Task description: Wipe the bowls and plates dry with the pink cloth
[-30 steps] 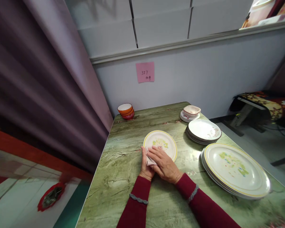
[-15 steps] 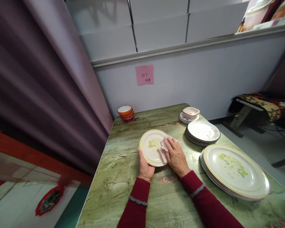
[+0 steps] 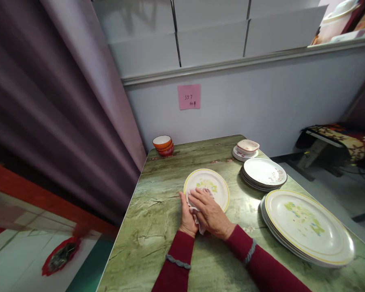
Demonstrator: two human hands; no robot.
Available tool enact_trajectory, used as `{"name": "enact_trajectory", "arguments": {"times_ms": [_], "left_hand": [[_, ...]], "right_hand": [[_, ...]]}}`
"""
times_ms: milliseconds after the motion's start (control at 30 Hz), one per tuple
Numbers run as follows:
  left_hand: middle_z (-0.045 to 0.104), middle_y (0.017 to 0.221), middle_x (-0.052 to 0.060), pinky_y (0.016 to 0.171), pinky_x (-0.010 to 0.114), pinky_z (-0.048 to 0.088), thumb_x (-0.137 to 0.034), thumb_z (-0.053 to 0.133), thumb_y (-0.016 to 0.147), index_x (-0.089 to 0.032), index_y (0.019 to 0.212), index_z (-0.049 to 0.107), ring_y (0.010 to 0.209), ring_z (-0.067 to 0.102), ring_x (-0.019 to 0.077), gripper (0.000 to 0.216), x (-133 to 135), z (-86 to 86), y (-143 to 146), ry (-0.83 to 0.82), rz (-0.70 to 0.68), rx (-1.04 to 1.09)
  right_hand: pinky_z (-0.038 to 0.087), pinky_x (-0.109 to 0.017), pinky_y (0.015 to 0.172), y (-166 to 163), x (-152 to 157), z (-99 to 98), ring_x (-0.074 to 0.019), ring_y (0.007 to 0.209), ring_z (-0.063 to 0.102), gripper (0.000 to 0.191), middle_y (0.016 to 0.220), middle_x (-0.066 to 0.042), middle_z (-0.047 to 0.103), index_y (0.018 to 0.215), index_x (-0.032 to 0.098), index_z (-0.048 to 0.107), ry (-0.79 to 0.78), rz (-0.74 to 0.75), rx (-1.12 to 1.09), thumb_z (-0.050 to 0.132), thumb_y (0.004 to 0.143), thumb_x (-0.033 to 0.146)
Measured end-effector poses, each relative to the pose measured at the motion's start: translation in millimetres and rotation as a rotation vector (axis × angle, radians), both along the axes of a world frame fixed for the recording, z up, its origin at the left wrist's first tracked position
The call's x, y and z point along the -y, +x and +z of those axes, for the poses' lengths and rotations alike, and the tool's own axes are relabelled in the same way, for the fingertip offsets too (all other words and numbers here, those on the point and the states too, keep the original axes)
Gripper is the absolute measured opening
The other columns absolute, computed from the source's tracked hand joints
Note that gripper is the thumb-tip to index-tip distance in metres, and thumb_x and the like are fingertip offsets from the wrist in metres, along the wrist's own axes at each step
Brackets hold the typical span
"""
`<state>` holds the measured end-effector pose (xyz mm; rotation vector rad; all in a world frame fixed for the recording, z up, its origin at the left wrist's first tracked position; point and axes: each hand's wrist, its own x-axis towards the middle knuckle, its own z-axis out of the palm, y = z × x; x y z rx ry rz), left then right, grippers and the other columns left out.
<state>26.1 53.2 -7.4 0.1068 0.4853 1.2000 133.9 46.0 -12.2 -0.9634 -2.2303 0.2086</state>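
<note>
A small white plate (image 3: 220, 190) with a yellow rim and a green floral print is tilted above the green table (image 3: 152, 235). My left hand (image 3: 187, 217) grips its lower left edge, thumb along the rim and the other fingers mostly hidden beneath. Across the plate's lower left part lies my right hand (image 3: 211, 213), pressing a pale cloth (image 3: 200, 223) against the surface. The cloth hangs down past the near rim between both hands.
On the right stand a stack of large oval plates (image 3: 310, 227), a stack of dark-edged plates (image 3: 263, 172), and small saucers under a lidded dish (image 3: 247, 147). Orange and red bowls (image 3: 162, 142) sit at the far left corner, near a purple curtain (image 3: 88, 93).
My right hand has moved the cloth from the plate's right side to its lower left, beside my left hand. The plate has turned a little, and the view has shifted slightly.
</note>
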Motion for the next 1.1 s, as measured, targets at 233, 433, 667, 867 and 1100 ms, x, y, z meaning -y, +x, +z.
{"name": "enact_trajectory", "arguments": {"times_ms": [233,433,667,867,1100], "left_hand": [[0.066,0.133,0.014,0.115,0.048,0.039,-0.063,0.045,0.095,-0.019,0.136,0.060,0.134,0.053,0.0294,0.062,-0.9,1.7,4.4,0.052,-0.029,-0.012],[0.059,0.142,0.014,0.119,0.044,0.033,-0.065,0.036,0.096,-0.018,0.140,0.056,0.139,0.047,0.0287,0.068,-4.2,0.4,4.8,0.103,0.106,-0.019],[0.063,0.136,0.018,0.115,0.050,0.037,-0.069,0.034,0.094,-0.013,0.138,0.058,0.133,0.053,0.0330,0.075,-3.6,0.1,2.9,0.099,0.100,0.014],[0.069,0.123,0.023,0.108,0.051,0.045,-0.081,0.037,0.085,-0.007,0.132,0.061,0.121,0.062,0.0369,0.091,3.5,0.0,-3.4,0.041,-0.089,0.046],[0.067,0.131,0.014,0.110,0.046,0.044,-0.068,0.046,0.091,-0.019,0.139,0.056,0.128,0.058,0.0303,0.069,8.2,0.6,2.5,0.126,-0.071,0.022]], "right_hand": [[0.025,-0.057,0.120,8.7,-45.6,14.9,-0.0313,0.149,0.026,0.059,0.159,-0.013,0.036,0.152,0.016,0.039,0.079,-0.110,0.176,0.053,0.096,0.030],[0.027,-0.056,0.118,42.6,-44.1,6.3,-0.0328,0.147,0.030,0.054,0.157,-0.014,0.040,0.149,0.014,0.043,0.084,-0.398,0.227,0.048,0.100,0.035],[0.032,-0.056,0.116,37.7,23.0,-17.8,-0.0322,0.143,0.039,0.049,0.150,-0.013,0.050,0.143,0.016,0.051,0.039,-0.342,0.173,0.047,0.095,0.020],[0.034,-0.051,0.118,3.8,34.0,2.9,-0.0283,0.142,0.040,0.054,0.151,-0.010,0.049,0.144,0.017,0.050,-0.063,-0.062,0.147,0.051,0.091,0.018],[0.025,-0.058,0.119,6.2,-15.1,29.5,-0.0318,0.148,0.029,0.059,0.159,-0.013,0.036,0.151,0.015,0.039,0.005,-0.032,0.241,0.055,0.096,0.030]]}}
